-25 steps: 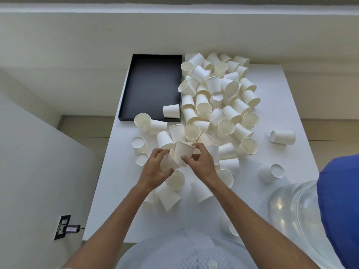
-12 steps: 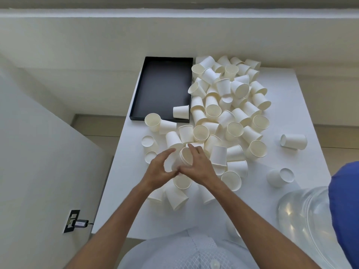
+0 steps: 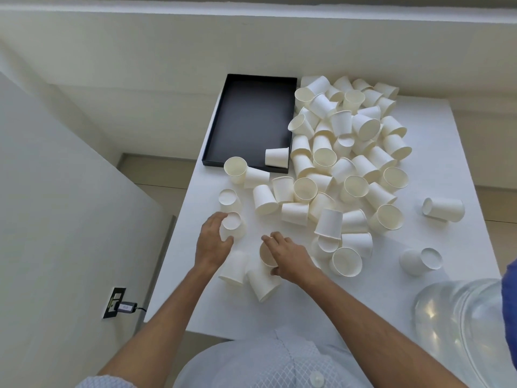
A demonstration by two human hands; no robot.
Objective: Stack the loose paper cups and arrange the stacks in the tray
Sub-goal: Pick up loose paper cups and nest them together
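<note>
Head view looks down on a white table (image 3: 461, 152) strewn with loose paper cups (image 3: 344, 152). The left hand (image 3: 211, 242) curls its fingers round an upturned cup (image 3: 232, 226) close to the table's left edge; only a narrow strip of bare top lies outside that grip. The right hand (image 3: 289, 259) clamps a tilted cup (image 3: 267, 253), rim facing left, thumb under and fingers over it. Between the two grips is a small bare patch of table. Just below them two cups lie on their sides, and nearer the body the table is open to its front edge. Beyond and right of the right hand the heap is dense and touching. Beyond the left grip sits the black tray (image 3: 249, 119), holding one cup (image 3: 277, 157) on its side in the near right corner.
</note>
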